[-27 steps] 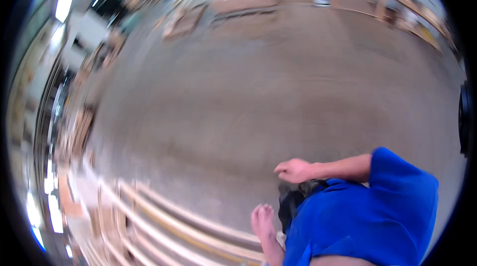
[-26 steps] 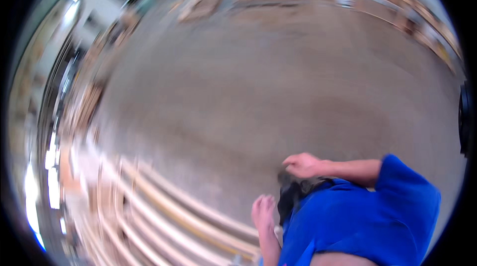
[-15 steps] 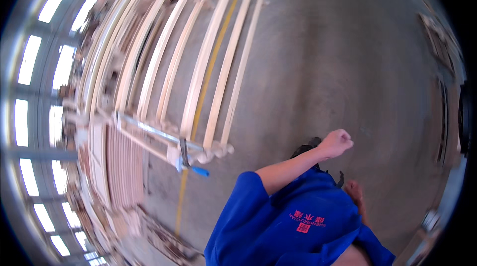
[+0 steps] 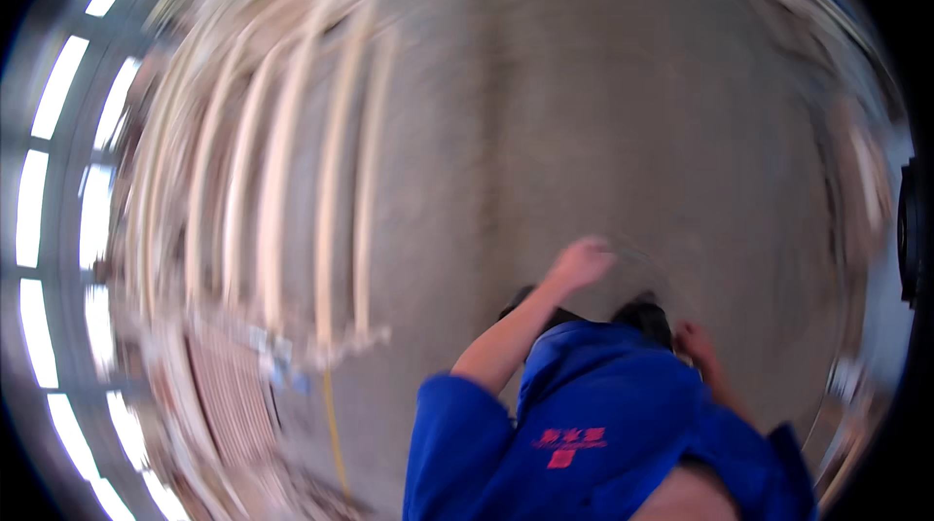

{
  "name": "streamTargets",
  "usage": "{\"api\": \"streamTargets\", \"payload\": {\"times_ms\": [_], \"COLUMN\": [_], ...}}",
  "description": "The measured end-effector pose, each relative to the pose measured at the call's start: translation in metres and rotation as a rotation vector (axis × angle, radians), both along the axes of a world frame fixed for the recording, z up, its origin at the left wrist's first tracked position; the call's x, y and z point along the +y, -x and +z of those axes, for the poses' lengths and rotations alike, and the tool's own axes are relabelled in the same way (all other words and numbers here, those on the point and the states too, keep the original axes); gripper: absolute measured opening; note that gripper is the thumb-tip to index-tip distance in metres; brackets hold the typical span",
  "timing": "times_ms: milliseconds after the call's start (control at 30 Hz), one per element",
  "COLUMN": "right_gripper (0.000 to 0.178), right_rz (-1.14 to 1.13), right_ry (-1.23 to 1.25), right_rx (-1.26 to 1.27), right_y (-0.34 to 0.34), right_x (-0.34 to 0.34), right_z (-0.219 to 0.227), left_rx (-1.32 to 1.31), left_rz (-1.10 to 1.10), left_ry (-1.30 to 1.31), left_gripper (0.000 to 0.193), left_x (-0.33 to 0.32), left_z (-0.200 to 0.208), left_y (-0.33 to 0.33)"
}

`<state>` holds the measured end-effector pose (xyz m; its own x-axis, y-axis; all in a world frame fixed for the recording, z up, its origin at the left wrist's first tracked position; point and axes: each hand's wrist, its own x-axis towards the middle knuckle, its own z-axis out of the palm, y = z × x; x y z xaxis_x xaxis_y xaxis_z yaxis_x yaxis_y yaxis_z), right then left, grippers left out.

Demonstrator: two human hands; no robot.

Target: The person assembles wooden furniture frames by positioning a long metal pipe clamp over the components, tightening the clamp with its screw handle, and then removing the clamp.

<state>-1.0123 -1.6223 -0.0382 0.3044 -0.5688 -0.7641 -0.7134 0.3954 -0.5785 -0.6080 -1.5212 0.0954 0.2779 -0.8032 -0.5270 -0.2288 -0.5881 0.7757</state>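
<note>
My left hand [image 4: 584, 261] is held out in front of my blue shirt [image 4: 603, 414], above the concrete floor. Motion smears it, but its fingers look curled into a fist, and I see nothing in it. Lower and to the right, my right hand [image 4: 693, 338] hangs beside my body, near a dark shoe [image 4: 642, 315]. Its fingers are too blurred to tell open from closed. Neither hand touches anything I can see. Nearest to the left hand, well off to the left, stands a wooden frame [image 4: 279, 180] of long pale bars.
A blurred clamp with a blue handle [image 4: 297, 380] sits at the frame's near end. A stack of wooden strips [image 4: 229, 385] lies beyond it, at the lower left. A yellow line [image 4: 335, 433] runs along the floor. More timber [image 4: 856, 171] lies at the far right.
The view has turned, so the frame and clamp sit farther left and blurred. My left hand has swung left and slightly up in the picture. Both dark shoes now show below me.
</note>
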Motion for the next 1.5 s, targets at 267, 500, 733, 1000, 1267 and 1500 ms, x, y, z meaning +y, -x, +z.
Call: {"api": "streamTargets", "payload": {"times_ms": [267, 500, 733, 1000, 1267, 1500], "right_gripper": [0.027, 0.033, 0.043, 0.049, 0.064, 0.062], "right_rz": [0.167, -0.103, -0.131, -0.742, -1.009, -1.04], "right_ry": [0.486, 0.427, 0.214, -0.052, -0.203, -0.223], "right_rx": [0.153, 0.125, 0.246, 0.276, 0.289, 0.21], "right_y": [0.126, 0.173, 0.248, 0.352, 0.408, 0.526], "right_x": [-0.154, -0.249, -0.359, -0.45, -0.571, -0.731], "right_z": [0.019, 0.04, -0.01, 0.013, -0.005, -0.045], "left_rx": [-0.635, -0.628, 0.067, 0.056, -0.102, -0.662], "left_rz": [-0.884, -1.282, 0.204, -0.556, -0.875, -1.449], "left_ry": [-0.461, -0.274, -0.491, -0.416, -0.323, -0.211], "left_gripper": [0.03, 0.029, 0.017, 0.014, 0.019, 0.045], "left_x": [0.064, -0.051, -0.422, -0.772, -1.01, -1.157], "left_z": [-0.177, -0.194, -0.17, -0.153, -0.169, -0.244], "left_y": [0.053, 0.015, 0.096, 0.267, 0.45, 0.575]}}
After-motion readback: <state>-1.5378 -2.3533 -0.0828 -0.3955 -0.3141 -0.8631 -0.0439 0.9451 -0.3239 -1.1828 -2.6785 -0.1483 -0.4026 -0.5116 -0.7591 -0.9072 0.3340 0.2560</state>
